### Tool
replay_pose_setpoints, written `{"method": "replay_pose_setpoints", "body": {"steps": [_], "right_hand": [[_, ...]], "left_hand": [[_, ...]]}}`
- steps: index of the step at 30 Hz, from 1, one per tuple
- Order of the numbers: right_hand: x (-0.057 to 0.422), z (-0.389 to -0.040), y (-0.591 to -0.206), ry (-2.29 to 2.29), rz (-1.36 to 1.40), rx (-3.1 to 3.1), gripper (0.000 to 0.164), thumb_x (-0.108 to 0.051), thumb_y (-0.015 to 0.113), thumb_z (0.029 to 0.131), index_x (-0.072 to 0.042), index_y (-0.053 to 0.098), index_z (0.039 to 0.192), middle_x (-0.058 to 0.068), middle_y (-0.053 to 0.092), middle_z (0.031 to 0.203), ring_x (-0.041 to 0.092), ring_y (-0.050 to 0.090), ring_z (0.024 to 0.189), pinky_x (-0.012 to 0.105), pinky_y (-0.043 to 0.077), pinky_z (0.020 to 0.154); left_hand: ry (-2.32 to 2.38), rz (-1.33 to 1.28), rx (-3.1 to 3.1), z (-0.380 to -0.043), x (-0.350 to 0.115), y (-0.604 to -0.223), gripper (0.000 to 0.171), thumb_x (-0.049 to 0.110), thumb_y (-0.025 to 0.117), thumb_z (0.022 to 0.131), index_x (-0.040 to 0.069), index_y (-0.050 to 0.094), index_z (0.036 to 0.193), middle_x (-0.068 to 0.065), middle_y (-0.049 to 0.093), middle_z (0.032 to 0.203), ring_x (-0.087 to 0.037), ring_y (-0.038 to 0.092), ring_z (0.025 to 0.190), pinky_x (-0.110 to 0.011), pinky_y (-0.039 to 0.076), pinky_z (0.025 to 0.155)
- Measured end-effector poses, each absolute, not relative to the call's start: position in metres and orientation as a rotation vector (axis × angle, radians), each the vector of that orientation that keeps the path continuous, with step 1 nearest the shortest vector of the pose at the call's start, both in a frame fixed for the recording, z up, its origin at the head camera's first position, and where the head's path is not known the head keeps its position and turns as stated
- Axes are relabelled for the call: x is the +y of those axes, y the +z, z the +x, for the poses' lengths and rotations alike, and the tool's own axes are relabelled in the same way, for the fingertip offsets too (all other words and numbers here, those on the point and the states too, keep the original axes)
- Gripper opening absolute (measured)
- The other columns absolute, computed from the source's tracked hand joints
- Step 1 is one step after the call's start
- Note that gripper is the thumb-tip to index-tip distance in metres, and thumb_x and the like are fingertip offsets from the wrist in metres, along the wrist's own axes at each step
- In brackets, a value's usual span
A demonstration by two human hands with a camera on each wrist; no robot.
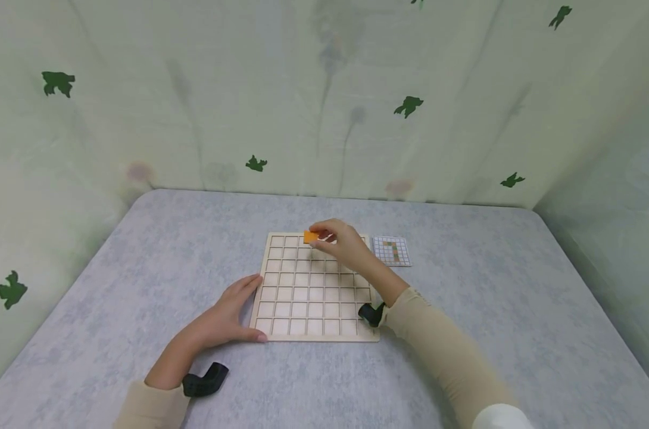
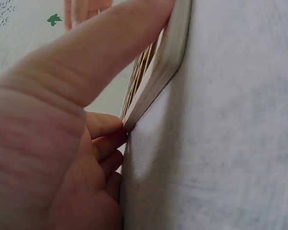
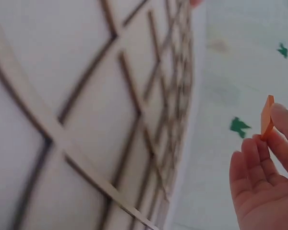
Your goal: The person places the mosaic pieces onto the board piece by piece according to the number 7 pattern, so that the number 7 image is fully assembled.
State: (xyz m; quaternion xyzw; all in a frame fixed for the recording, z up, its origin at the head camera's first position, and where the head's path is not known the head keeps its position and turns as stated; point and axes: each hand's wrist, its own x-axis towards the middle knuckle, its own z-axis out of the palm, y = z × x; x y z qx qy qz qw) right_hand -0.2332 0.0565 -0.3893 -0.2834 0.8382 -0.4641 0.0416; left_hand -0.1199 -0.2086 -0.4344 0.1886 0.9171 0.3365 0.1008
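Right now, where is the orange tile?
In the head view, the right hand pinches the orange tile by the far edge of the grid board, left of the printed card.

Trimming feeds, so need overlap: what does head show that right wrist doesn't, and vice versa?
Head only: the pattern card right of the wooden grid board, the beige sleeves, the black wrist devices, and clearly the left hand at the board's left edge; a pinkish sliver atop right wrist is too cropped to identify.

Right wrist only: the orange tile nearly edge-on, and the palm of the right hand.

Both: right hand pinching the tile, the board, green bird-like motifs.
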Motion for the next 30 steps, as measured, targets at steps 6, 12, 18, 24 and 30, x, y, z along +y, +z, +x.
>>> {"method": "replay_pose_setpoints", "body": {"steps": [6, 12, 18, 24, 30], "right_hand": [[0.04, -0.243, -0.407, -1.282, -0.712, 2.526, 0.028, -0.012, 0.063, 0.085, -0.006, 0.06, 0.112, 0.003, 0.057, 0.105, 0.015, 0.053, 0.093, 0.023, 0.044, 0.078], [0.033, -0.249, -0.42, -1.141, -0.719, 2.569, 0.024, -0.014, 0.065, 0.083, -0.007, 0.06, 0.106, 0.001, 0.056, 0.096, 0.013, 0.051, 0.086, 0.022, 0.043, 0.074], [0.029, -0.248, -0.419, -1.071, -0.718, 2.62, 0.022, -0.014, 0.066, 0.082, -0.008, 0.063, 0.104, 0.001, 0.051, 0.091, 0.014, 0.046, 0.081, 0.024, 0.041, 0.071], [0.031, -0.246, -0.416, -1.032, -0.768, 2.593, 0.029, -0.013, 0.066, 0.083, -0.01, 0.063, 0.111, 0.001, 0.052, 0.095, 0.015, 0.046, 0.082, 0.026, 0.041, 0.071], [0.043, -0.241, -0.407, -1.2, -0.74, 2.493, 0.039, -0.015, 0.064, 0.085, -0.01, 0.056, 0.122, 0.006, 0.052, 0.113, 0.016, 0.05, 0.098, 0.028, 0.042, 0.082]], "left_hand": [[1.012, 0.547, 2.7, -0.121, -0.21, -0.434, 0.117, 0.057, 0.076, 0.055, 0.001, 0.02, 0.142, -0.015, 0.018, 0.145, -0.036, 0.012, 0.131, -0.056, 0.019, 0.098], [1.007, 0.533, 2.701, -0.12, -0.209, -0.434, 0.117, 0.057, 0.076, 0.056, 0.002, 0.02, 0.142, -0.015, 0.017, 0.145, -0.036, 0.011, 0.131, -0.057, 0.019, 0.098], [1.0, 0.52, 2.701, -0.119, -0.209, -0.434, 0.116, 0.057, 0.076, 0.057, 0.002, 0.02, 0.142, -0.015, 0.017, 0.145, -0.036, 0.011, 0.131, -0.056, 0.02, 0.098], [1.009, 0.518, 2.699, -0.119, -0.208, -0.433, 0.116, 0.056, 0.077, 0.057, 0.001, 0.021, 0.142, -0.016, 0.017, 0.145, -0.037, 0.011, 0.131, -0.057, 0.02, 0.098], [1.007, 0.536, 2.705, -0.119, -0.208, -0.433, 0.116, 0.056, 0.076, 0.057, 0.001, 0.02, 0.142, -0.016, 0.017, 0.145, -0.037, 0.012, 0.131, -0.057, 0.02, 0.098]]}}
